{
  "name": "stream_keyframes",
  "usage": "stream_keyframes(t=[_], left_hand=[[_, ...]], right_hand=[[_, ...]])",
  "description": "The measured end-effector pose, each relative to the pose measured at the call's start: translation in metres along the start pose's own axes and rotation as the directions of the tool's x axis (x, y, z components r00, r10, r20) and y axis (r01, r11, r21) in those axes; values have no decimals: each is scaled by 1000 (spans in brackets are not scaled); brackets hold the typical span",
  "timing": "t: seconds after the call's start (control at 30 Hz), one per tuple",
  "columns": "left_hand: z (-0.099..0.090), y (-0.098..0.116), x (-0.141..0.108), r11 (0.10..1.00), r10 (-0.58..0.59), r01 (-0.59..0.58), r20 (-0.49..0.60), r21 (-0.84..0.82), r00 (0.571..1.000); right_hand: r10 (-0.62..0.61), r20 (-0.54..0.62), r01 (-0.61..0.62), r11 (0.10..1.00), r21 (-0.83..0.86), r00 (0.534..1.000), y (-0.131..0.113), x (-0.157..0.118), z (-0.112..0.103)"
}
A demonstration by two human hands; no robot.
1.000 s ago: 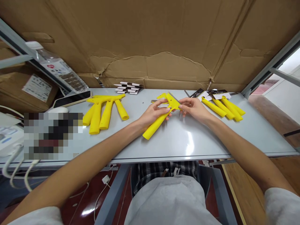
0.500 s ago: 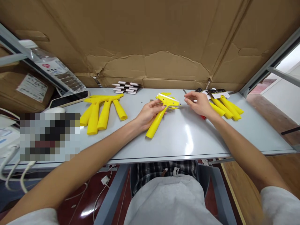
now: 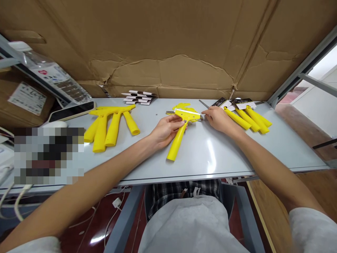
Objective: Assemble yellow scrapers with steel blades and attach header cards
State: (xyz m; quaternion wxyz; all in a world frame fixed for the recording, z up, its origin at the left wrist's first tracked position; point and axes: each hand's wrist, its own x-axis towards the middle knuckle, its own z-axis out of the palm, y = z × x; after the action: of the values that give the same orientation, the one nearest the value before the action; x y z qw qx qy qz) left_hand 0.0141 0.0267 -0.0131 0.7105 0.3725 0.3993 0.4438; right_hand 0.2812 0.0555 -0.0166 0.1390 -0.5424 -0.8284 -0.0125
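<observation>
In the head view, our left grip (image 3: pixel 165 130) is closed on a yellow scraper (image 3: pixel 177 140) over the tabletop (image 3: pixel 226 158); whether our right grip (image 3: pixel 218 118) beside it holds anything, we cannot tell. Tagged scrapers (image 3: pixel 255 120) rightward seem finished — untagged handles (image 3: pixel 113 130) leftward seem undone.

Between the held yellow scraper (image 3: pixel 178 140) and the right forearm (image 3: pixel 252 149), the table (image 3: pixel 195 154) gives an open way from the near edge. Just beside the right hand (image 3: pixel 217 118), the carded yellow scrapers (image 3: pixel 257 120) obstruct the right side. Behind the held scraper, yellow pieces (image 3: pixel 181 106) narrow the passage, and the cardboard wall (image 3: pixel 171 31) closes the far side. Yellow handles (image 3: pixel 113 129) block low passing at left.
</observation>
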Motion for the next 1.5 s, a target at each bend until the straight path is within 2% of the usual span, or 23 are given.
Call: stream_keyframes(t=[0.27,0.47,0.8,1.0,1.13,1.23,1.33,1.4,1.5], left_hand=[[2,-2,-1,999,18,-18,-11,48,1000],[2,-1,0,1000,4,-4,-9,31,1000],[6,0,-4,1000,-1,1,-16,10,1000],[5,-2,-5,1000,20,-21,13,13,1000],[5,-1,-5,1000,11,-11,4,12,1000],[5,-1,-4,999,0,0,1,-36,1000],[5,-5,-5,995,-8,11,29,-96,1000],[5,-8,-6,994,-22,27,51,-107,998],[7,-13,-9,995,-22,29,66,-100,998]], right_hand=[[-13,12,13,1000,-12,1000,-3,12,4],[-99,27,99,995,-6,995,2,15,9],[-63,11,62,996,63,998,6,16,12],[-24,19,23,999,36,1000,0,17,11],[-26,-49,28,999,39,998,0,15,12],[-1,-162,25,989,145,987,2,14,10],[83,-284,17,943,332,955,1,14,4],[176,-315,4,867,498,933,-5,14,1],[261,-248,14,661,750,933,-20,13,0]])
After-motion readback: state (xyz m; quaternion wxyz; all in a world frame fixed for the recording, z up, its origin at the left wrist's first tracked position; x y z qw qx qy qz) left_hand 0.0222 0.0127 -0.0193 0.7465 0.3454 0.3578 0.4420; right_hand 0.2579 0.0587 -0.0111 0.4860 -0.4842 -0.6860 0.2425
